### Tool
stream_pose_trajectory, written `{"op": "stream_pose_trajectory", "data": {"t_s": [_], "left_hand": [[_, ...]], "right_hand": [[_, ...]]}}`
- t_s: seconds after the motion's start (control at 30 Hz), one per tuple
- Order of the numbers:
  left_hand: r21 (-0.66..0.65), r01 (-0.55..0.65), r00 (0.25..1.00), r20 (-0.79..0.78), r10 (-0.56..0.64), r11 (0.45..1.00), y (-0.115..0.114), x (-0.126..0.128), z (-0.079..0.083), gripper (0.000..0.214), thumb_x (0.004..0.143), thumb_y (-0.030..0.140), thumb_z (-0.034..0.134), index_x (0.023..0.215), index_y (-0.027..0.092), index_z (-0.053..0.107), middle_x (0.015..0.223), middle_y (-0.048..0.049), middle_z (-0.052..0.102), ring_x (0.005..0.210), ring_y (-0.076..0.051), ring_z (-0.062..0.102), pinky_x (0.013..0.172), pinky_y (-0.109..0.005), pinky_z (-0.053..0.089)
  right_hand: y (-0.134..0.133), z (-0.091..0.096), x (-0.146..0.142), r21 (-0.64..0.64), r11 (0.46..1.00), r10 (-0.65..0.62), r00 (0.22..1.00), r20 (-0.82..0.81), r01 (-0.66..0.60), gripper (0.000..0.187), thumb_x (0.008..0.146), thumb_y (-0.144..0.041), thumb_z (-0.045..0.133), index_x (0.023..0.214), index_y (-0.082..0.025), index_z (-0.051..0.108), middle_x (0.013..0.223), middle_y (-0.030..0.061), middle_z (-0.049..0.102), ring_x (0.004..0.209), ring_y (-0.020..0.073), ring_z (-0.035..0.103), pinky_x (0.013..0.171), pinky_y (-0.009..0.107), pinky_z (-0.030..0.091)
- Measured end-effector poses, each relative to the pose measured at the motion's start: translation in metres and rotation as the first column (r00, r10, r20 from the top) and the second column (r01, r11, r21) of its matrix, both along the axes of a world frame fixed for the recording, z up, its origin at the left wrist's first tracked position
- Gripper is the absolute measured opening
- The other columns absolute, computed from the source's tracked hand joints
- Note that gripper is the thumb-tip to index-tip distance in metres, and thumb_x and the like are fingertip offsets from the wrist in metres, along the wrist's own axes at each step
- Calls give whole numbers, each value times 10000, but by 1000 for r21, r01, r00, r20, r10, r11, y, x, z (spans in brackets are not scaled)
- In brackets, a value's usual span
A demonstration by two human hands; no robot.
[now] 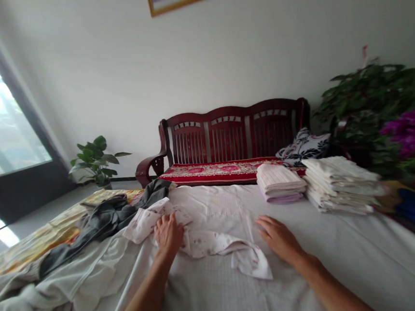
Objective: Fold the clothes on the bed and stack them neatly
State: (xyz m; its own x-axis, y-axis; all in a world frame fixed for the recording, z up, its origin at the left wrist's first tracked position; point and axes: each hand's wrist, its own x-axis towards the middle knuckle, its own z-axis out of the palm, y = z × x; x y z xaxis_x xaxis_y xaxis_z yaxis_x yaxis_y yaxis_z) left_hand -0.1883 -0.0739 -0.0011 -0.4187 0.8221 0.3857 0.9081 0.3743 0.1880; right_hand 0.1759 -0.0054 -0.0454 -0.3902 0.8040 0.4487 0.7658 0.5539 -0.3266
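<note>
A white garment with a small print lies crumpled across the pale bedsheet. My left hand rests on its left part, palm down, with the fingers slightly apart over the cloth. The garment's right end is bent toward me and lies flat on the sheet. To the right of it, apart from the cloth, is my right hand, open and holding nothing, with its fingers stretched toward the garment. What lies under my left palm is hidden.
Loose grey and dark clothes are heaped at the left. Behind my right hand stand a folded pink stack and a taller stack of folded white cloths. A wooden bench stands beyond, with plants at both sides.
</note>
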Motion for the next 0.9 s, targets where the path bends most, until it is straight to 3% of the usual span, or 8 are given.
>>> {"op": "stream_pose_trajectory", "data": {"t_s": [0.17,0.33,0.43,0.53,0.6,0.67,0.8,0.9], "left_hand": [[-117,-9,996,83,19,993,2,-18,1,340,946,233,396,936,178,732,1007,-176,725,932,-327,674,806,-425,464],[282,67,942,298,-154,957,6,-4,9,244,937,268,425,919,186,654,974,-89,702,910,-236,640,787,-325,468],[541,241,731,446,-517,806,3,29,18,200,916,310,447,885,191,604,773,-6,635,743,-162,589,687,-252,465],[600,479,426,480,-767,641,-5,68,25,208,918,344,488,962,186,615,769,3,636,701,-141,586,660,-237,480],[596,580,367,417,-831,555,-10,85,26,201,936,312,486,996,190,634,893,-32,682,830,-163,635,776,-274,510],[596,591,449,317,-835,544,-13,88,24,205,953,265,454,1013,200,639,980,-54,691,939,-185,643,870,-314,505],[519,563,699,115,-705,643,-8,63,14,310,897,163,463,1161,215,617,1172,-82,661,1104,-230,599,983,-385,467],[336,557,794,54,-606,760,-2,45,5,539,796,100,536,1316,237,568,1342,-80,604,1287,-279,494,1107,-451,369]], "right_hand": [[-2,4,-1,-4,1000,-7,1000,-8,7,385,888,-218,460,1183,-188,707,1289,126,671,1213,247,603,1074,424,455],[-3,4,-2,-32,999,-10,1000,-6,10,397,877,-214,464,1194,-164,698,1301,138,663,1229,250,590,1089,420,435],[-3,5,-1,-70,998,-7,999,-53,4,401,875,-225,452,1190,-172,694,1300,133,666,1236,244,587,1100,427,422],[-4,9,1,-108,994,-41,981,-191,20,412,908,-286,399,1183,-176,686,1265,135,683,1201,240,611,1085,427,432],[-5,13,4,-162,986,-83,945,-316,32,425,924,-351,376,1177,-193,679,1224,128,704,1157,246,637,1037,416,470],[-6,16,6,-234,972,-138,886,-443,35,449,928,-430,366,1173,-209,670,1171,116,728,1093,251,670,973,398,508],[-6,19,10,-347,938,-224,774,-592,5,551,924,-549,309,1148,-191,662,992,92,763,829,235,715,801,363,558],[-9,23,7,-358,934,-196,848,-493,8,474,913,-516,366,1119,-219,672,977,65,761,820,225,702,767,337,540]]}}
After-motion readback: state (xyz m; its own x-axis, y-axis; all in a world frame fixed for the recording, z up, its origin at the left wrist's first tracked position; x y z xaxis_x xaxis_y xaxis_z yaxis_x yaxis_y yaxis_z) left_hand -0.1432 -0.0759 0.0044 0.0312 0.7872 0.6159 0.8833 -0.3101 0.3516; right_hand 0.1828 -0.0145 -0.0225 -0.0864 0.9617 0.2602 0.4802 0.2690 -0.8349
